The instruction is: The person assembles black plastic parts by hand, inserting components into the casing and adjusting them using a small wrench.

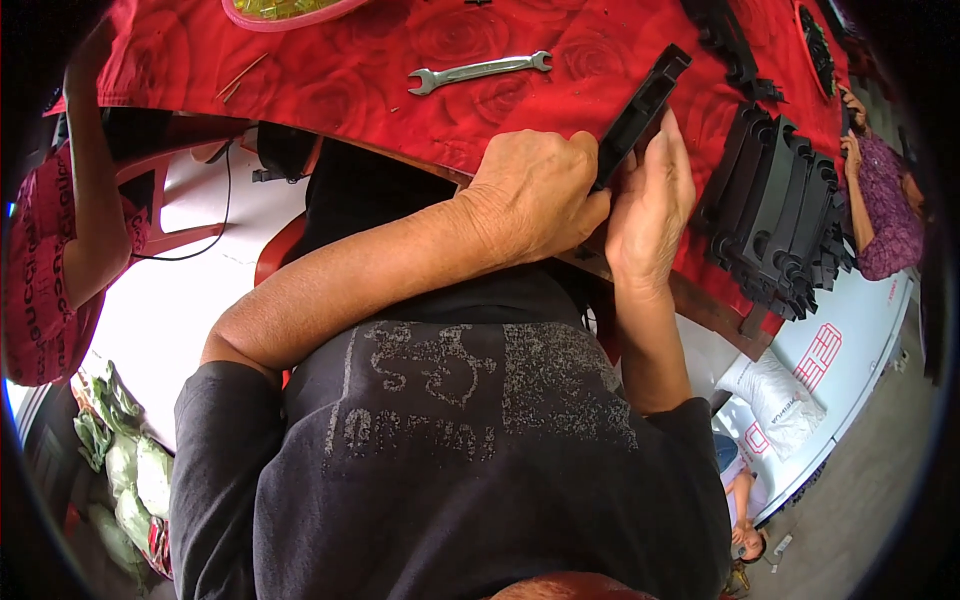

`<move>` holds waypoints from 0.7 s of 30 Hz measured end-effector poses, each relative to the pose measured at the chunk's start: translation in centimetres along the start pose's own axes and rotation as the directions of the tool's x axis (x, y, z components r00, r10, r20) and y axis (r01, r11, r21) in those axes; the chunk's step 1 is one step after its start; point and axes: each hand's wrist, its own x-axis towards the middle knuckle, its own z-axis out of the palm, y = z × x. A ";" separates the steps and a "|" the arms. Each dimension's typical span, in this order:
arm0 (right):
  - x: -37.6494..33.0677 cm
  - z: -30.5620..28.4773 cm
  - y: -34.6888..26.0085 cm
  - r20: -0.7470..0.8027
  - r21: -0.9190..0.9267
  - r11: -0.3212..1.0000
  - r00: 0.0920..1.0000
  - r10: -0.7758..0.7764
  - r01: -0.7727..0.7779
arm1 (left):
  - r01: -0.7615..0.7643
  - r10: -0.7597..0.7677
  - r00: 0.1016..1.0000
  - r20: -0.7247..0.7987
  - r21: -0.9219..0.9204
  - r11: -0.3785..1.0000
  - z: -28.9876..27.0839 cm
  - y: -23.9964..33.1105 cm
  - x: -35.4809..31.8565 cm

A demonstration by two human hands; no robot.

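A long, narrow black plastic part (640, 112) with a hollow channel points up and away to the right, over the table's near edge. My left hand (545, 190) is closed in a fist around its lower end, which the fingers hide. Close along the part's right side is my right hand (650, 205), its fingers stretched upward and not wrapped round it. Whether the right palm presses on the part, I cannot tell. Beyond my hands, an open-ended wrench (480, 72) lies on the red rose-patterned tablecloth (350, 65).
Several similar black parts (775, 210) are stacked at the table's right edge, with more black pieces (728, 45) farther back. A pink-rimmed bowl (300, 18) of yellowish pieces stands at the far edge. People sit at left (70, 240) and right (885, 200).
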 end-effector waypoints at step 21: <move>-3.5 -2.3 1.4 0.318 -0.639 0.594 0.871 -0.374 0.488 | -0.034 0.096 0.903 -0.419 0.154 0.987 -5.8 -4.5 0.1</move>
